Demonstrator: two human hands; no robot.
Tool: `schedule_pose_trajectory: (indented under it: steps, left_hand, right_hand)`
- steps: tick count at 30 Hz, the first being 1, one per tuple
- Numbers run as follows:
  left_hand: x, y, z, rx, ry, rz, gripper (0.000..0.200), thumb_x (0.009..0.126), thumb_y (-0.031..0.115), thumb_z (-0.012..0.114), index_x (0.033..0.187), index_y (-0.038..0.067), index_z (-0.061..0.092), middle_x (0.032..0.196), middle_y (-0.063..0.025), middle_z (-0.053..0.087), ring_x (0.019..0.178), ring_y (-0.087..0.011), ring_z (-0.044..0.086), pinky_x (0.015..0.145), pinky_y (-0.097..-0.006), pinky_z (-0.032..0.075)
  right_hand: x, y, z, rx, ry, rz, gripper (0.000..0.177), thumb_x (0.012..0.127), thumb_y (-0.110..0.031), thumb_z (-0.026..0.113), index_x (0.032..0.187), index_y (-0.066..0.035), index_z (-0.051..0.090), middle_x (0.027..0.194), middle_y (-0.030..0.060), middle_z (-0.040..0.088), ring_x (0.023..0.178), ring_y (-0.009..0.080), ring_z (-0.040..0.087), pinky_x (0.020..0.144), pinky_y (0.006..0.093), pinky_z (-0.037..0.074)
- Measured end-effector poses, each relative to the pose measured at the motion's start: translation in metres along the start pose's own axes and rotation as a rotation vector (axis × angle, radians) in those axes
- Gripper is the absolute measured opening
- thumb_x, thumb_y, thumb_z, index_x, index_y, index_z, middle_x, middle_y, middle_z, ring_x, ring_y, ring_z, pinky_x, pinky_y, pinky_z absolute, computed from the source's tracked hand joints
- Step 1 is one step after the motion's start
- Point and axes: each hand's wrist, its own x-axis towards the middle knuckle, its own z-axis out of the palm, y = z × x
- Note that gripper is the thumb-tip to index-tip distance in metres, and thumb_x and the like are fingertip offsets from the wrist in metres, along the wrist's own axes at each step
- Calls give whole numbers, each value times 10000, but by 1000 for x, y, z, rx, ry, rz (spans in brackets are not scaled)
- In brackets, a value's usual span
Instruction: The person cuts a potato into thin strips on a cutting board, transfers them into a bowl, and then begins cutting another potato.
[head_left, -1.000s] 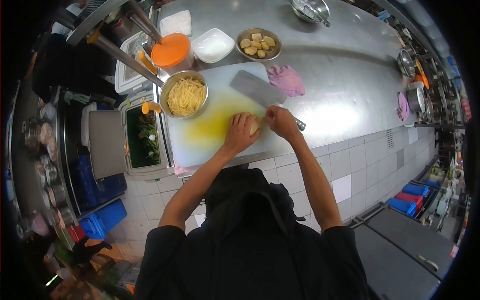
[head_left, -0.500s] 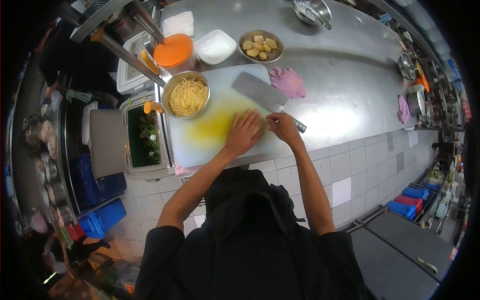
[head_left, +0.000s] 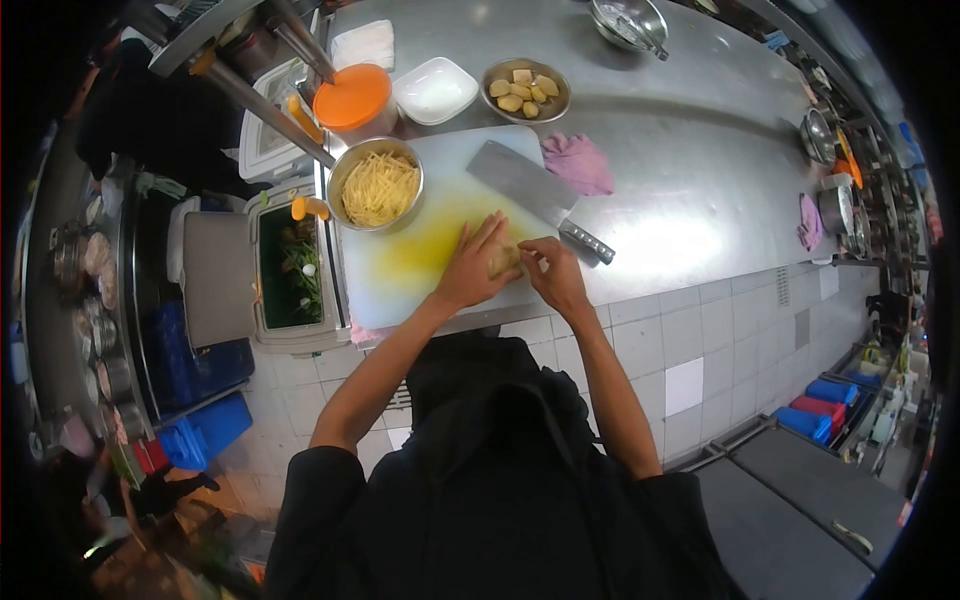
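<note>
A pale yellow peeled root piece (head_left: 504,258) is held at the near right part of the white cutting board (head_left: 365,285). My left hand (head_left: 478,268) is against its left side, fingers stretched forward and partly covering it. My right hand (head_left: 556,278) has its fingertips pinched together at the piece's right side; I cannot tell what is between them. Just beyond lies a cleaver (head_left: 522,182), its blade on the board and its handle toward the right. A steel bowl of thin yellow strips (head_left: 380,188) stands at the board's left edge. Yellow stains mark the board's middle.
Behind the board stand an orange-lidded tub (head_left: 352,97), a white dish (head_left: 436,90) and a steel bowl of pale chunks (head_left: 526,92). A pink cloth (head_left: 577,164) lies beside the cleaver. An open bin with green scraps (head_left: 300,270) is at the left. A person in dark clothes (head_left: 150,130) is beyond it.
My left hand has shifted slightly left and turned, so the root piece now shows between my hands. My right hand has moved a little left and nearer me, away from the cleaver handle.
</note>
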Motion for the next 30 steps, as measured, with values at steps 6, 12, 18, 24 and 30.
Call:
schedule_pose_trajectory:
  steps: [6, 12, 18, 24, 30]
  left_hand:
    - [-31, -7, -34, 16, 235, -241, 681, 840, 258, 782, 1435, 74, 507, 1348, -162, 541, 1101, -302, 608, 985, -416, 478]
    - [-56, -4, -29, -107, 162, -243, 609, 798, 238, 827, 1345, 92, 603, 1065, -120, 622, 806, -246, 620, 757, -383, 539]
    - [-66, 0, -44, 15, 269, -484, 490, 779, 252, 838, 1191, 61, 655, 971, -130, 624, 803, -265, 626, 722, -391, 530]
    - [-54, 14, -36, 86, 203, -622, 245, 813, 168, 744, 966, 34, 609, 940, -182, 652, 881, -375, 661, 770, -454, 525]
    - [-28, 25, -37, -9, 117, -675, 300, 821, 205, 735, 1045, 40, 624, 800, -132, 721, 738, -293, 710, 713, -390, 554]
  right_hand:
    - [-7, -12, 11, -27, 3, 16, 151, 890, -89, 679, 1011, -12, 729, 970, 183, 702, 801, 302, 698, 733, 394, 546]
    - [-6, -14, 36, -112, 57, -31, 137, 859, -108, 697, 964, -27, 732, 886, 153, 691, 793, 329, 675, 748, 430, 524]
    - [-9, -18, 45, -183, 55, -29, 188, 833, -165, 731, 992, -64, 728, 882, 123, 683, 847, 316, 658, 769, 437, 482]
    - [-8, -22, 57, -282, 51, -51, 200, 800, -210, 767, 956, -97, 714, 869, 86, 675, 856, 291, 654, 756, 428, 463]
    - [-8, -26, 70, -380, 83, -53, 150, 795, -214, 765, 901, -124, 708, 853, 55, 674, 821, 272, 652, 720, 419, 433]
